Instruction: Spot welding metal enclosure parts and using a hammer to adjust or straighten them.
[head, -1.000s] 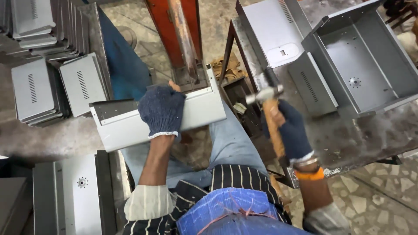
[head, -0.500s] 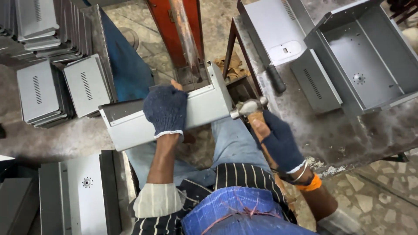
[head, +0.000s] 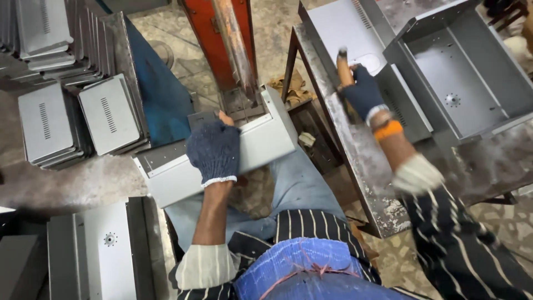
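The gloved left hand (head: 214, 151) is pressing flat on the grey metal panel (head: 222, 161) while the right hand (head: 362, 91) is clenching its fingers around a wooden hammer handle (head: 344, 68) over the tabletop (head: 361, 166).

Dark blue knitted gloves (head: 214, 151), grey panel (head: 222, 166)

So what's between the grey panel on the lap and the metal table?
In the head view, between the grey panel and the metal table: a dark gap with crumpled brown paper.
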